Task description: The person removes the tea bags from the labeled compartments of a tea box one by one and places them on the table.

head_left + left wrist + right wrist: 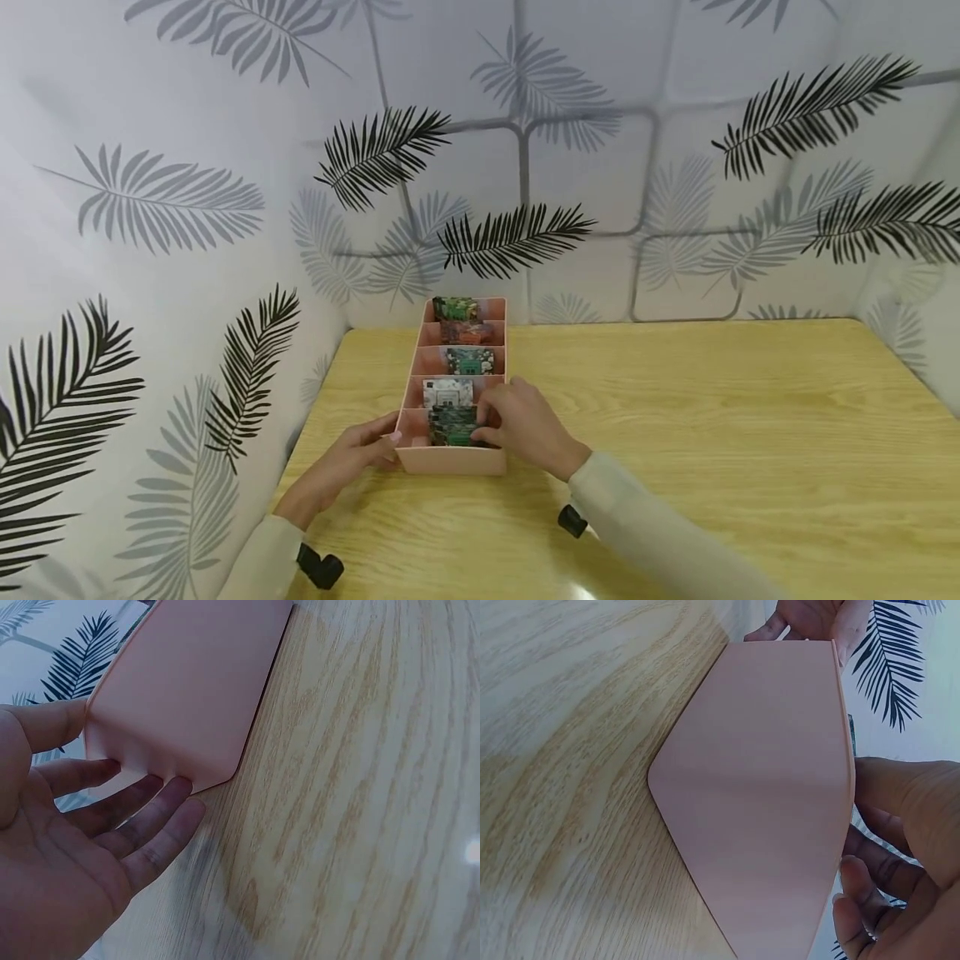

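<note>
A long pink divided tray (450, 460) stood on the wooden tabletop (712, 433), near the left rear corner, its length running away from the person toward the leaf-patterned backdrop (187, 200). It held five compartments in a row, each containing small circuit boards standing on edge. The nearest compartment held a stack of green circuit boards (452, 425); the next one back held a white board (447, 390); further green and reddish boards occupied the three beyond.

The left hand (352, 462) rested against the tray's near left corner. In the left wrist view its fingers (142, 817) lay straight and relaxed, tips touching the tray's outer wall (187, 682), the palm spread and gripping nothing.

The right hand (525, 425) reached over the tray's near right rim, fingers curled onto the green boards in the nearest compartment. In the right wrist view the curled fingers (877, 862) sat behind the tray's end wall (765, 787); the exact contact with the boards was hidden there.

Both sleeves were pale, each with a dark wrist-mounted camera (321, 568).
</note>
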The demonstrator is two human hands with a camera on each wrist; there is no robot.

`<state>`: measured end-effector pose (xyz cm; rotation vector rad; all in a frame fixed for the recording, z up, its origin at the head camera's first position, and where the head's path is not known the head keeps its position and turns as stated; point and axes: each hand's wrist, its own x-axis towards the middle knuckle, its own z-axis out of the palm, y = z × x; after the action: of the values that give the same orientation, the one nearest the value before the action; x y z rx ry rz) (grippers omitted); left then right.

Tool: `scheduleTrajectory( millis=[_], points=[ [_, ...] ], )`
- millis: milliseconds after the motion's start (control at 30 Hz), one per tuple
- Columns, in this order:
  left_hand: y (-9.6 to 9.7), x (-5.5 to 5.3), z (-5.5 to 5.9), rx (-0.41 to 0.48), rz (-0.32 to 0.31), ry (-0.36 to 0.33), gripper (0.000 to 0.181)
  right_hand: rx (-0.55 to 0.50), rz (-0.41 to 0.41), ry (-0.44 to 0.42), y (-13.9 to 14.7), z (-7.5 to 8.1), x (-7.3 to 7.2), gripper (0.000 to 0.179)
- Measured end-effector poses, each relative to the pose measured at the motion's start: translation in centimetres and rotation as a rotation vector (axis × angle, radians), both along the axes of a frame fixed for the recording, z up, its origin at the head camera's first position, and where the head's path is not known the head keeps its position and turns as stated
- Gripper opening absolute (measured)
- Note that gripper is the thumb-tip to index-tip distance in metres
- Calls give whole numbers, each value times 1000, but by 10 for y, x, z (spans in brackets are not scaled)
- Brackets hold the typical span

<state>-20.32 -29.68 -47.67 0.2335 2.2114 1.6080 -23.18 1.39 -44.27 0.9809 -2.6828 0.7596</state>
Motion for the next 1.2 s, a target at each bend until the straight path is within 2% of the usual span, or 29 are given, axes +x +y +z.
scheduleTrajectory(
  millis=[100,167,267,467,567,800,867,1200],
  points=[
    [-1,-1,0,-1,2,1,72,-22,15,-44,-1,2,-1,28],
    [-1,-2,0,-1,-1,-1,73,-44,42,-84,0,4,-1,21],
    [0,-3,0,-1,-8,5,72,-51,77,-99,0,5,-1,10],
    [1,-4,1,1,-32,32,69,-5,107,-5,3,3,-2,5],
    [1,-2,2,2,-37,33,69,-17,115,5,6,4,-3,6],
    [-1,1,1,-5,10,12,71,-23,78,36,11,11,-3,8],
    [-2,1,1,-7,5,14,72,-34,64,49,13,13,-5,9],
    [-2,0,0,-8,-11,29,70,-170,67,-19,24,29,-10,8]
  ],
)
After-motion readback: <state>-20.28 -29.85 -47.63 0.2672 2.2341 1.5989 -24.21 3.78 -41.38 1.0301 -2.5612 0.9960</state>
